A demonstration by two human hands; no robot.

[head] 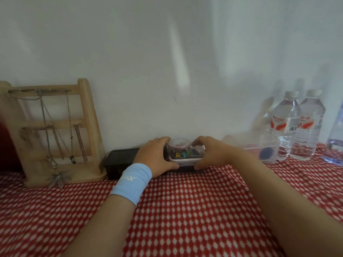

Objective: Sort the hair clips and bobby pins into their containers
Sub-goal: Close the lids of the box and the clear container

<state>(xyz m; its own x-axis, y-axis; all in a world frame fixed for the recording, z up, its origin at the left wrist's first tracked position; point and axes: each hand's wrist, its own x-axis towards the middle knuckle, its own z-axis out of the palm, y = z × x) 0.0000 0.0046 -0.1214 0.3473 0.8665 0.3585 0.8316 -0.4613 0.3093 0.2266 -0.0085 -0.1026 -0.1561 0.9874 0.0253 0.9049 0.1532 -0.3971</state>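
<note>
At twelve o'clock by the wall, the small clear plastic container (185, 158) of colourful hair clips (181, 154) sat atop a long black box (120, 158). The left hand (154, 154) gripped its nine o'clock side and the right hand (211, 153) its three o'clock side, probably to keep it level.

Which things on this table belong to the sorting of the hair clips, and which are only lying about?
Belong to the job: left hand and right hand, both holding the clear tray of small coloured clips; round clear tub; black box under them.
Only lying about: wooden stand with necklaces; water bottles; clear box, probably.
</note>
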